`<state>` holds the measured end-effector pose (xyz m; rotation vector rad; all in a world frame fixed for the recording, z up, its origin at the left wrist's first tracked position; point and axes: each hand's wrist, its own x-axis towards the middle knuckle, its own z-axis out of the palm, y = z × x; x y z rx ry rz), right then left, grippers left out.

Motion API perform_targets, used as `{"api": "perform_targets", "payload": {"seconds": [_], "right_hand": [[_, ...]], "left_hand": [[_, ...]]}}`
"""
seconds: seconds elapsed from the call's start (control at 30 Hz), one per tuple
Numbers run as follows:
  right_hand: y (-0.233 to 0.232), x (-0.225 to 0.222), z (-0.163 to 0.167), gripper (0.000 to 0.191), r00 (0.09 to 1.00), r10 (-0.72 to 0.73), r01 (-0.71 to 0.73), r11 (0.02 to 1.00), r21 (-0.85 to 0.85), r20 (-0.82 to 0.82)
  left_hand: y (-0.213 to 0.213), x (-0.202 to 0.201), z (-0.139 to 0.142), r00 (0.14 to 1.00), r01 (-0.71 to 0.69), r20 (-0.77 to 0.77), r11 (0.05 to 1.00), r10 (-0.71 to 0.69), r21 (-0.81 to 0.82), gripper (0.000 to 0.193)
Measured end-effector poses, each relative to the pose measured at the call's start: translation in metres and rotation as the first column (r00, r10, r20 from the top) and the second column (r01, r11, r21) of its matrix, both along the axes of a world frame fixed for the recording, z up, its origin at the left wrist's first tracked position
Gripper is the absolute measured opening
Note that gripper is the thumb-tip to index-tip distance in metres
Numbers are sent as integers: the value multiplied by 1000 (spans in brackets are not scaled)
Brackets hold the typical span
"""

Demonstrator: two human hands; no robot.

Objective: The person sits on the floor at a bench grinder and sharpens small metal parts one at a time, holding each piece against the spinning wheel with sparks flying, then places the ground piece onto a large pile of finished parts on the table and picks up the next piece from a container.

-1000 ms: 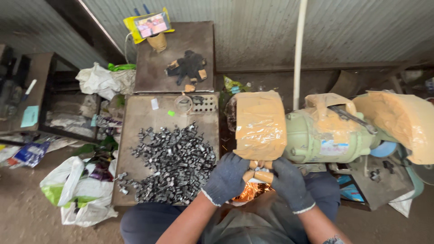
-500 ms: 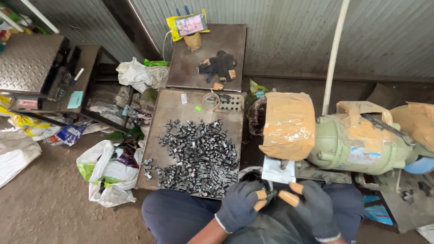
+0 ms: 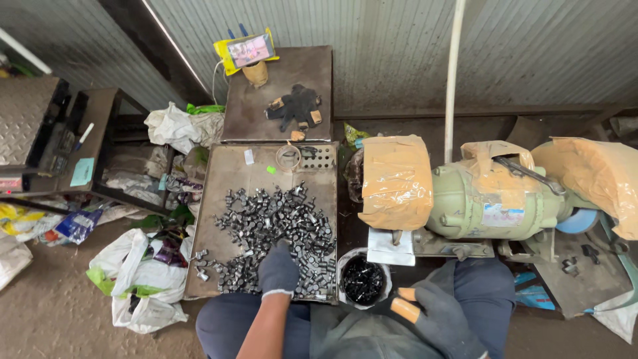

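A heap of small dark metal parts (image 3: 272, 226) lies on a flat metal tray (image 3: 222, 193) in front of me. My left hand (image 3: 278, 269), in a dark glove, rests palm down on the near edge of the heap, its fingertips hidden among the parts. My right hand (image 3: 428, 316), in a dark glove with orange fingertips, hovers over my lap with nothing visible in it. It is just right of a small white tub (image 3: 362, 279) filled with dark parts. A green bench grinder (image 3: 492, 196) stands at the right, its left wheel under a taped brown cover (image 3: 395, 179).
A second metal plate (image 3: 312, 66) behind the tray carries a spare pair of gloves (image 3: 292, 106) and a propped phone (image 3: 249, 50). Plastic bags (image 3: 143, 279) and clutter lie left of the tray. A white pipe (image 3: 453, 73) runs up the corrugated wall.
Both hands have left the grinder's wheel, where sparks showed one second ago. My left hand has moved left onto the heap of parts. My right hand has dropped toward my lap.
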<state>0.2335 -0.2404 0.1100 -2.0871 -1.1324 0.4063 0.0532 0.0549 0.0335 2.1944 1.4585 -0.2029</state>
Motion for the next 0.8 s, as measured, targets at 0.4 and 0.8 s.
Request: {"api": "perform_targets", "payload": {"seconds": [0.4,0.8], "right_hand": [[44,19,63,28,986,147,-156,979,128,79],[51,17,50,32,983,-131,126,991,46,126]], "left_hand": [[-96,41,140,579,525,809,804,-98,-278,26],[-92,73,120,665,296,740,945,-101,-137,31]]}}
